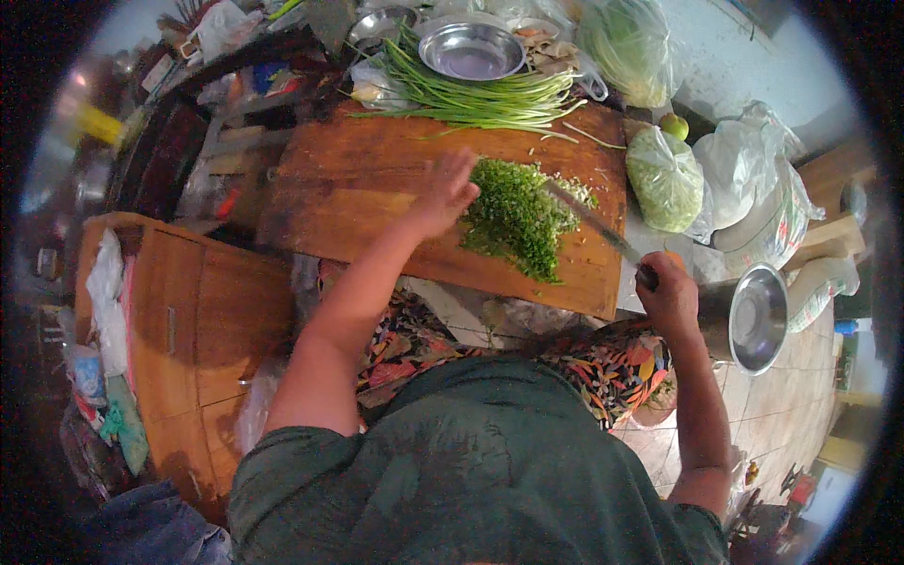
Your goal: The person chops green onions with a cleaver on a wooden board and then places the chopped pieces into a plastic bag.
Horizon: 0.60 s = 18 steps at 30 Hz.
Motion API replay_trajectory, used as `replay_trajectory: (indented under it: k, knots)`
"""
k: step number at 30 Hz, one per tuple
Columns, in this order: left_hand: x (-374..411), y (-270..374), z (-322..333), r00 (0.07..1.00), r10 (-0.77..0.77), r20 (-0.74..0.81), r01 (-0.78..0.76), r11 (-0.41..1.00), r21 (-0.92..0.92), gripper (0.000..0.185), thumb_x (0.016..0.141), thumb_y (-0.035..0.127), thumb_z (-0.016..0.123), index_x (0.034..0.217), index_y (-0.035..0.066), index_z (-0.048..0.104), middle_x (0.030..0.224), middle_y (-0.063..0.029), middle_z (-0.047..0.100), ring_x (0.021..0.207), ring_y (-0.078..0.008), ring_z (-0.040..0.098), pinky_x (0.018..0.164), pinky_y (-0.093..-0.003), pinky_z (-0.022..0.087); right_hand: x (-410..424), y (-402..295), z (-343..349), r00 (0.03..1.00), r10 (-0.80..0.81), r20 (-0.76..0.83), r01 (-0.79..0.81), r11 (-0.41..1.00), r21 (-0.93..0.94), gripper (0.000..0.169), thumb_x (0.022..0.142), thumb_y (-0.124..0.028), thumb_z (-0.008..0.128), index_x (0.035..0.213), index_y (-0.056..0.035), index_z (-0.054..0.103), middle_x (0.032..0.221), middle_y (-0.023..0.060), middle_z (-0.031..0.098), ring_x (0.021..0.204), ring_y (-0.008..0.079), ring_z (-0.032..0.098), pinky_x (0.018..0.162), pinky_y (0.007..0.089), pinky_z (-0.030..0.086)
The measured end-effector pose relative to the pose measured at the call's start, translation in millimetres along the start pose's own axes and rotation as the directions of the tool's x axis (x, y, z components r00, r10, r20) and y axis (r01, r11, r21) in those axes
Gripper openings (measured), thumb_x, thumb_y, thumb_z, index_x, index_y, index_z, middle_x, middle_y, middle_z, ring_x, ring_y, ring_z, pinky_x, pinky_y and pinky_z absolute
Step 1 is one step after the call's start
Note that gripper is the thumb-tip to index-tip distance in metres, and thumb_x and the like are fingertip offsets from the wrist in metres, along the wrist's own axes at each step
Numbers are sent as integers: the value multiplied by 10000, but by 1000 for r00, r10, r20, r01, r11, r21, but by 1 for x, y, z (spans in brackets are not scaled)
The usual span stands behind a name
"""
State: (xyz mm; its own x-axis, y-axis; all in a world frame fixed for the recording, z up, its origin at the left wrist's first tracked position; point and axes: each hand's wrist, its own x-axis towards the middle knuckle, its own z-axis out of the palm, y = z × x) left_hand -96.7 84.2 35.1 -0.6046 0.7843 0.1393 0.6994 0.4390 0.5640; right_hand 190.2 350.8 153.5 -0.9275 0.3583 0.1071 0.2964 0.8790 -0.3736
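On a wooden board (pixel 367 212) lies a heap of finely chopped green herbs or scallions (pixel 519 212), paler at its right side. My right hand (pixel 667 289) grips the dark handle of a knife (pixel 600 227), whose blade reaches up and left to the heap's right part. At the heap's left edge, my left hand (pixel 448 191) is lifted with its fingers apart, slightly blurred, holding nothing. Whether its fingertips touch the greens I cannot tell. Long uncut green stalks (pixel 487 102) lie along the board's far edge.
A metal bowl (pixel 472 51) sits behind the stalks. To the right are a plastic bag of pale green shreds (pixel 664 180), a green fruit (pixel 674 126) and white sacks (pixel 759 212). A steel basin (pixel 759 318) stands near my right forearm. A wooden cabinet (pixel 169 339) is at left.
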Motion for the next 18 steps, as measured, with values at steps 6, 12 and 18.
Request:
replay_trajectory:
  k: [6,12,18]
  knots:
    - [14,-40,39,889,-272,-368,341,930,134,766,899,614,225,1356,10,340,1389,-182,356,1319,-345,268,1087,-503,138,19,12,43,965,198,-174,-194,980,41,188,700,-133,645,841,-36,568,776,149,619,738,336,600,627,418,458]
    - [40,-2,56,908,-63,-413,-82,942,-325,710,922,573,220,1307,9,414,1356,-177,402,1297,-342,310,1083,-496,150,23,-27,63,959,278,-59,-268,954,135,220,736,-167,622,912,-57,551,828,170,625,794,371,601,667,435,465]
    - [53,6,8,955,-254,-155,243,966,-83,602,934,539,259,1240,86,511,1279,-141,498,1226,-322,413,1064,-456,227,58,-40,59,987,157,-36,-153,984,91,190,754,-147,617,906,-48,562,858,178,626,825,369,598,696,410,467]
